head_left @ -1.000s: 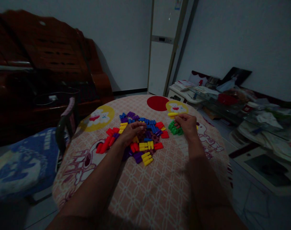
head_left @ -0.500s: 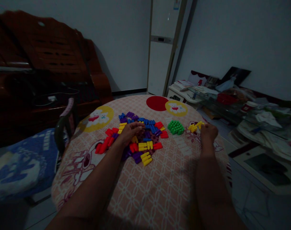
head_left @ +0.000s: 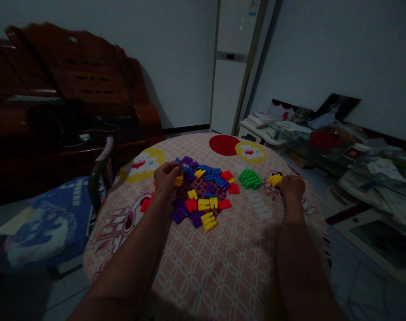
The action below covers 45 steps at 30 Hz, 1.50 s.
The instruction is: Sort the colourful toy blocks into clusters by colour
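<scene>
Yellow toy bricks (head_left: 275, 180) sit on the counter (head_left: 229, 254) by the curled right hand (head_left: 292, 187) (any grip is hidden), apparently being grouped. Half-curled, the left hand (head_left: 166, 178) meets another yellow brick (head_left: 179, 181), hold unclear; next probably calls for a neat pinch.

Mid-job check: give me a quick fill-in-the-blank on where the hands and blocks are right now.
1. The small cluster by the right hand is ____.
2. The green blocks lie between the mixed pile and the ____ hand.
3. In the picture, the left hand is at the pile's ____ side, not its right.
4. The plain circle on the tablecloth is ____.

Missing words: yellow; right; left; red.
</scene>
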Each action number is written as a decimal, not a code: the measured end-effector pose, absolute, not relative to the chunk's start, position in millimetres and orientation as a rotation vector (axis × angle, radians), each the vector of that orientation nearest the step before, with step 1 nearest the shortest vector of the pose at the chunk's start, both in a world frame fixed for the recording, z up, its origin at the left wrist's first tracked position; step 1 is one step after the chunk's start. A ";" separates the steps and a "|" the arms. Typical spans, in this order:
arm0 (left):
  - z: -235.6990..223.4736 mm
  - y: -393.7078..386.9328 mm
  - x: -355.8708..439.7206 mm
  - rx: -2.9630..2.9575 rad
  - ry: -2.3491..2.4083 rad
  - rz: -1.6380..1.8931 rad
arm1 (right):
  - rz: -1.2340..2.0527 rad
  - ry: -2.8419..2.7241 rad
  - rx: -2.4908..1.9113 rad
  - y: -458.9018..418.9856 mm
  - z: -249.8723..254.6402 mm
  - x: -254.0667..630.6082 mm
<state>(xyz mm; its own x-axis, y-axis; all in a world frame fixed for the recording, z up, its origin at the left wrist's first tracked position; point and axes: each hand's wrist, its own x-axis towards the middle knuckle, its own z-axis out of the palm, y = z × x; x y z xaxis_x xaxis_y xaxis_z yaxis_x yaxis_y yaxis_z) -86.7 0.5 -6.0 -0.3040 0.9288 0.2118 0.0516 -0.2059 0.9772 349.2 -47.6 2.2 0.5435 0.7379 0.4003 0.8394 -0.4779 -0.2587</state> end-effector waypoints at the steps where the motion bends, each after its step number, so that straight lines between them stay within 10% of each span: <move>1: -7.6 2.3 -92.8 1.247 1.432 1.615 | -0.345 -1.243 -2.338 -47.7 5.2 347.4; 18: -18.6 10.2 -111.8 1.921 1.869 1.101 | -0.328 -1.411 -1.957 -38.2 33.9 291.3; 45: 5.1 -31.1 -17.3 1.645 0.768 1.172 | 0.716 -1.947 -1.217 -52.5 40.9 171.5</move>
<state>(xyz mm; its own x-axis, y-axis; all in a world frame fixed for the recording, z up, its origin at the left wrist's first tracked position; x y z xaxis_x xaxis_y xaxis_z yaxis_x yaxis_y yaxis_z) -17.3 -31.1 5.1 0.3454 0.8719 0.3472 -0.0297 -0.3597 0.9326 171.5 -52.5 40.9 -0.2952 0.9131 0.2814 0.5133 0.4000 -0.7593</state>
